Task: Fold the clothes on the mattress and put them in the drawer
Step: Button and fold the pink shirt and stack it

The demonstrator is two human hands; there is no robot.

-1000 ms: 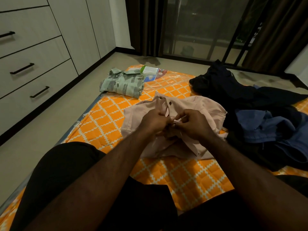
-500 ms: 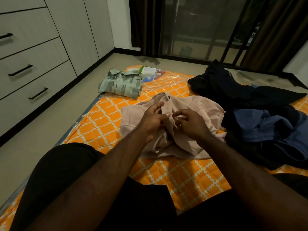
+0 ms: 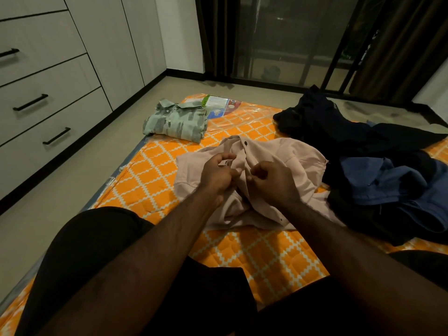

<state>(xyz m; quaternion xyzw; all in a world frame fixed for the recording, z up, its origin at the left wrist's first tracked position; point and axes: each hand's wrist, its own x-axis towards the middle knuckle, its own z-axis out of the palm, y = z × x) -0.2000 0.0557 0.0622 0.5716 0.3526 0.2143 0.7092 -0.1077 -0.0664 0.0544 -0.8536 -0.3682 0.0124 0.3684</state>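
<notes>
On the mattress (image 3: 150, 170), left hand (image 3: 218, 175) and right hand (image 3: 271, 183) pinch the pink shirt (image 3: 291, 154), lying lengthwise away, collar farthest.

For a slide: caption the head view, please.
On the orange mattress, the left hand and right hand grip a pink shirt; a folded green shirt lies beyond.

The left hand (image 3: 217, 177) and the right hand (image 3: 275, 184) both pinch the front strip of the pink shirt (image 3: 295, 156) with curled fingers. The shirt lies crumpled under them on the orange mattress (image 3: 150, 170). Beyond the left fingers lies a folded green shirt (image 3: 177, 122), and to the right of the right fingers is a pile of dark and blue clothes (image 3: 378, 175).
</notes>
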